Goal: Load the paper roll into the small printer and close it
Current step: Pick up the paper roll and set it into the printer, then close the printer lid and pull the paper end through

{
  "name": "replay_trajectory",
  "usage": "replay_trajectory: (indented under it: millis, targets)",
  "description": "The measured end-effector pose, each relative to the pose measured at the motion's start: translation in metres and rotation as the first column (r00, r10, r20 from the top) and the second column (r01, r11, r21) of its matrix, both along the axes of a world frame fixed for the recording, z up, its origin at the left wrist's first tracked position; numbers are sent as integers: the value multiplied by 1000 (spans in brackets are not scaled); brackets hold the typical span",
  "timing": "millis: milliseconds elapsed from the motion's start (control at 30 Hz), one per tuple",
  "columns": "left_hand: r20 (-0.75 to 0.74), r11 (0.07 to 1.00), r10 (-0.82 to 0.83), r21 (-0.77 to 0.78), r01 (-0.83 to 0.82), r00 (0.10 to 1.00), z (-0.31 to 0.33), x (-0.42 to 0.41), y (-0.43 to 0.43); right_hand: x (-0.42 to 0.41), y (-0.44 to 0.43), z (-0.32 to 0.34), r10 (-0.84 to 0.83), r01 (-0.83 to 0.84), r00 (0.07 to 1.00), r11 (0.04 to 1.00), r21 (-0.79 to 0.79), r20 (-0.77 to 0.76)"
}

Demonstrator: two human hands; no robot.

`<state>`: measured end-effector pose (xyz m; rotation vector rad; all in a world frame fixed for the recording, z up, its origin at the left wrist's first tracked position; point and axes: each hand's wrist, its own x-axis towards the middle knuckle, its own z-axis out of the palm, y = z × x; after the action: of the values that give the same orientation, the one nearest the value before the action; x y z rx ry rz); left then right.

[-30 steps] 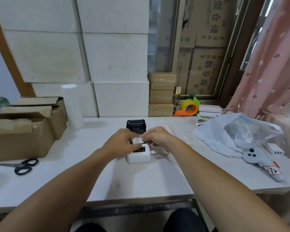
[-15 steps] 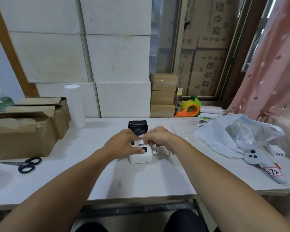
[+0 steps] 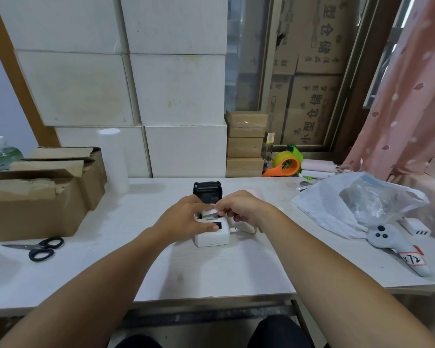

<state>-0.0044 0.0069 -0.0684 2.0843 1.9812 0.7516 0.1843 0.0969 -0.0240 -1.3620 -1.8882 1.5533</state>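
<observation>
A small white printer (image 3: 211, 237) stands on the white table (image 3: 211, 272) in the middle, its black lid (image 3: 207, 190) tilted up and open at the back. My left hand (image 3: 183, 221) lies over the printer's left side, the thumb across its front top. My right hand (image 3: 241, 208) pinches a strip of white paper (image 3: 210, 212) over the open compartment. The roll itself is hidden beneath my hands.
Open cardboard boxes (image 3: 35, 194) and black scissors (image 3: 39, 248) lie at the left. A tall white roll (image 3: 112, 159) stands behind them. A plastic bag (image 3: 357, 199), a grey controller (image 3: 397, 247) and an orange tape dispenser (image 3: 284, 165) are at the right.
Both hands stay over the printer; my right fingers have shifted slightly on the paper strip. The view has drifted a little to the right.
</observation>
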Motion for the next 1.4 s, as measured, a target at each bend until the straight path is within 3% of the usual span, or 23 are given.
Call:
replay_trajectory:
  millis: [100, 300, 533, 667, 733, 800, 867, 1000, 1100, 1400]
  targets:
    - [-1, 1000, 13, 21, -13, 1000, -2, 0, -1, -1, -1, -5, 37, -35, 999, 998, -46, 39]
    - [-36, 999, 17, 30, -16, 999, 1, 1, 0, -7, -8, 3, 161, -182, 974, 975, 128, 161]
    - [-88, 1000, 19, 7, -18, 996, 2, 3, -3, -6, -5, 6, 187, -232, 958, 950, 206, 219]
    - [-80, 999, 33, 13, -32, 996, 1, 4, -3, 0, -6, 8, 142, -192, 973, 937, 291, 182]
    - [-78, 999, 34, 18, -33, 996, 1, 4, -4, -1, -5, 9, 45, -80, 994, 921, 382, 102]
    - [-77, 999, 37, 27, -35, 996, 0, 5, -5, -4, -3, 9, -67, 68, 998, 870, 487, -20]
    - [-87, 999, 38, 32, -35, 995, 1, 6, -6, -9, 0, 7, -76, 90, 996, 805, 586, -48]
    - [-173, 996, 9, 92, 7, 985, 2, 9, -8, -24, 3, 5, 15, -142, 982, 704, 696, 186]
    - [-224, 991, -9, 127, 38, 975, 1, 9, -9, -32, 4, 3, 35, -258, 943, 702, 664, 330]
    - [-482, 936, -36, 292, 199, 875, 0, 10, -5, -25, 5, -1, 33, -228, 958, 689, 688, 285]
